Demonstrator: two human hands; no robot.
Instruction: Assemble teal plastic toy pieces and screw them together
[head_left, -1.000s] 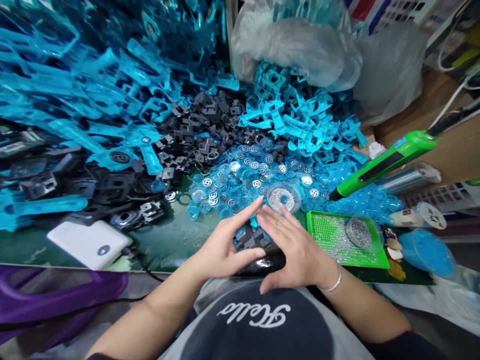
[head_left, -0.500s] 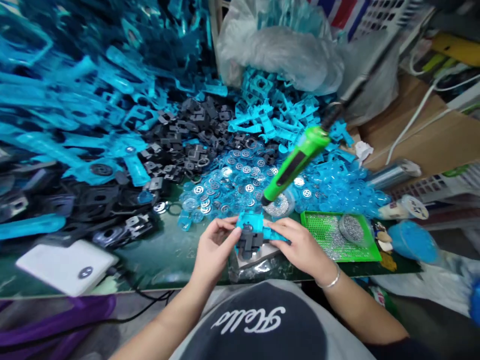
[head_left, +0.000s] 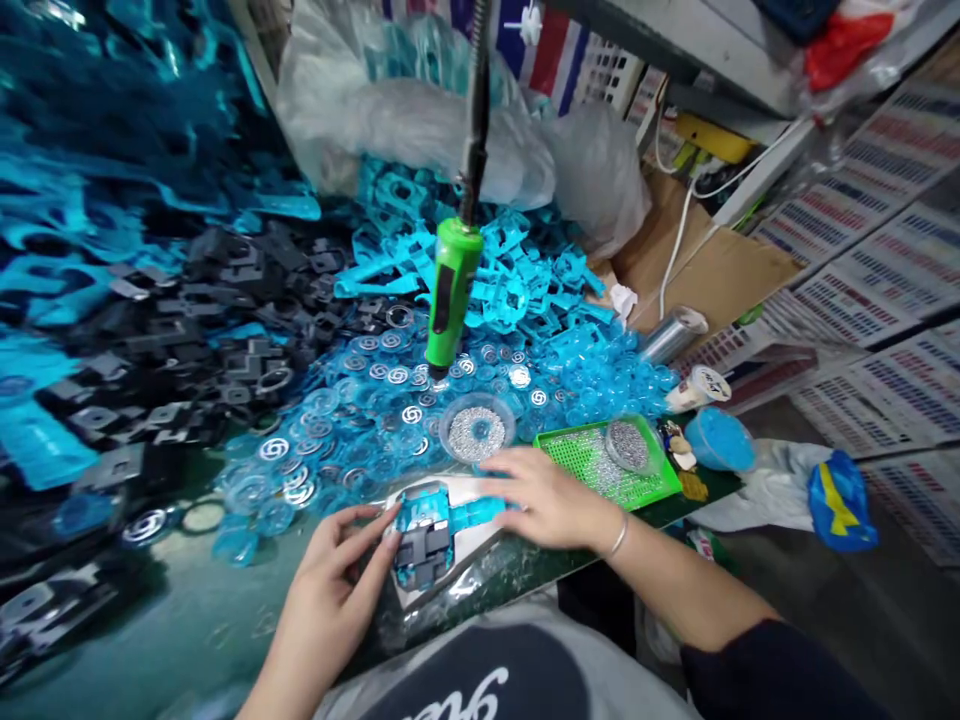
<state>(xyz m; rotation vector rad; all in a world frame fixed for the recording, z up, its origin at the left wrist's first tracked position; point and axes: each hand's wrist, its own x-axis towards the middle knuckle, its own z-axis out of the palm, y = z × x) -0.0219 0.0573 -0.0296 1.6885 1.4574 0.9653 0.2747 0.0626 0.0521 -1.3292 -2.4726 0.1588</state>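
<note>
A translucent blue plastic toy housing (head_left: 469, 510) with a dark grey block (head_left: 421, 550) set in it lies on a pale flat fixture (head_left: 469, 555) at the table's front edge. My left hand (head_left: 334, 580) pinches the housing's left side with thumb and fingertips. From the other side, my right hand (head_left: 544, 497) holds the end of the narrow blue arm, its upper fingers loosely spread; the thumb is mostly hidden. Above and behind the housing hangs a green electric screwdriver (head_left: 452, 295), tip down, touched by neither hand. A round dish of small screws (head_left: 478, 430) stands just behind the fixture.
Clear blue discs (head_left: 390, 375) with silver swirls lie heaped behind my hands. Dark grey parts (head_left: 247, 290) are piled to the left, blue frames (head_left: 510, 265) at the back. To the right are a green tray (head_left: 551, 445) of screws and a blue tub (head_left: 720, 440).
The housing has come down flat onto the fixture, its arm pointing right. Both hands moved with it. The view has turned right, and the screwdriver now hangs nearly upright instead of slanting.
</note>
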